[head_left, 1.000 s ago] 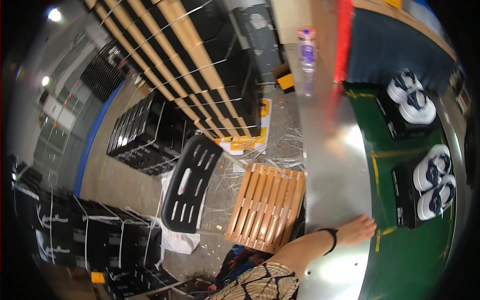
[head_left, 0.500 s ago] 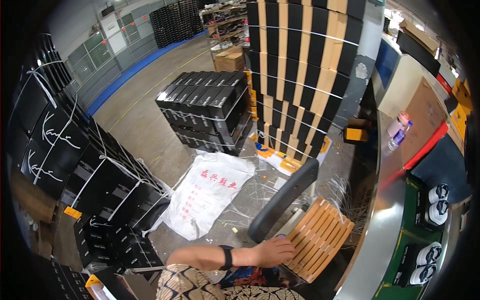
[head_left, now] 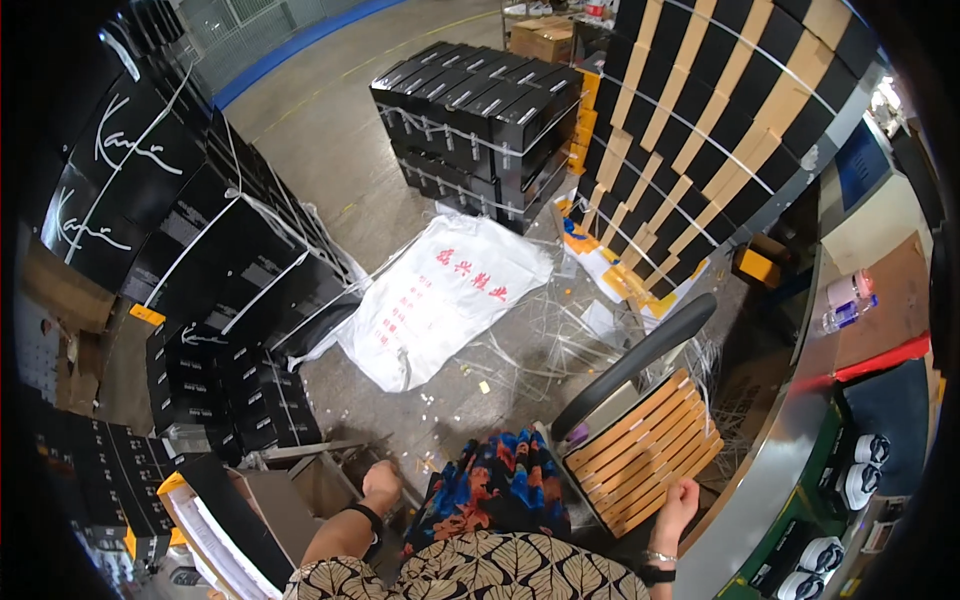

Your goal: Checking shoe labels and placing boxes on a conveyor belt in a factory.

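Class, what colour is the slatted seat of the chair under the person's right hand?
Light wood-coloured slatted seat, seen in the head view.

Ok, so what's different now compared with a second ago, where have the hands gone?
The view has swung left, from the green conveyor to the floor. The right hand, earlier flat on the metal table edge, now rests on the wooden slatted chair seat. The left hand has come into view, reaching down beside the open box. The white sack and the stacked black boxes lie unchanged.
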The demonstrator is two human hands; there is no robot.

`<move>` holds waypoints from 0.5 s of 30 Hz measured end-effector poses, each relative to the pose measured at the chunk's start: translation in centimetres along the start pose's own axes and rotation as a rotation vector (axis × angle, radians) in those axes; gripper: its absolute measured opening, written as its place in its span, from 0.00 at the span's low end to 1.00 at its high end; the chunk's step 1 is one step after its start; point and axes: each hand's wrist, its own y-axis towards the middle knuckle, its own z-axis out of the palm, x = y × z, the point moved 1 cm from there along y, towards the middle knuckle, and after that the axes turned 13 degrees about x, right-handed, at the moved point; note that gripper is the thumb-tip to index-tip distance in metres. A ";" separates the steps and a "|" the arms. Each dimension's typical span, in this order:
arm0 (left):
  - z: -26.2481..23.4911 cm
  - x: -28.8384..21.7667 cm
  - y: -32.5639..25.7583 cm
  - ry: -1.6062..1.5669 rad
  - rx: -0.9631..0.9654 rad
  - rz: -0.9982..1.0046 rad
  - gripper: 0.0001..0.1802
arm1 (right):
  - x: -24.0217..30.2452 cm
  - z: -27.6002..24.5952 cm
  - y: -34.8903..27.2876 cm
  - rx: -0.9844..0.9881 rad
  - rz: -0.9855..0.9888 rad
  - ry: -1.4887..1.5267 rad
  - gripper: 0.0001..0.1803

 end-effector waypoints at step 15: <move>-7.0 -3.4 11.9 -0.006 0.265 0.372 0.15 | 10.0 11.6 6.0 0.100 0.016 0.194 0.25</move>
